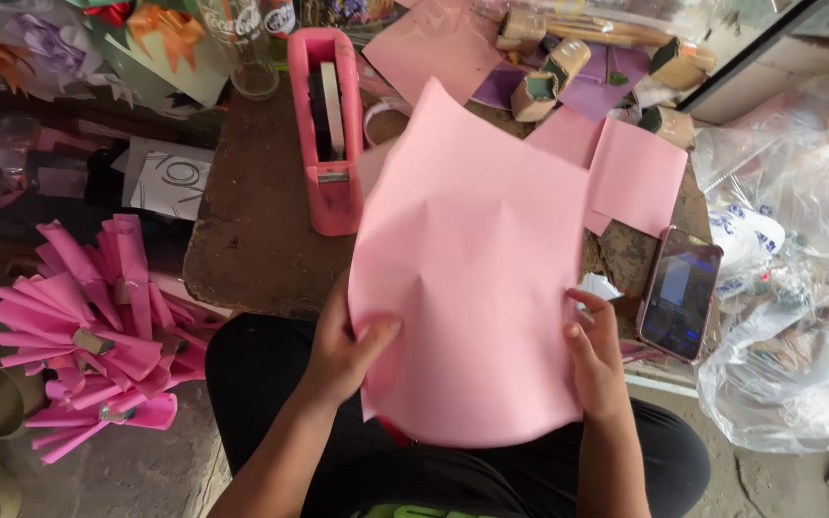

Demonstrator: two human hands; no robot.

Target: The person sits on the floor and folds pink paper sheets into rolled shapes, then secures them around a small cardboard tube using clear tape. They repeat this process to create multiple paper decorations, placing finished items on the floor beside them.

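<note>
Both hands, left hand (343, 350) and right hand (595, 350), are gripping a big pink paper sheet (467, 278) over the table's (251, 230) front edge. It is looking only lightly creased, not folded yet. Finished pink paper fans (98, 331) are lying off the left edge.

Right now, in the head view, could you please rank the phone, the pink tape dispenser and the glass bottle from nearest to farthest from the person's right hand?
Measured from the right hand, which holds the pink paper sheet:
1. Phone, just to its right on the table edge.
2. Pink tape dispenser, across the sheet, up and to the left.
3. Glass bottle, at the table's far left corner.
</note>
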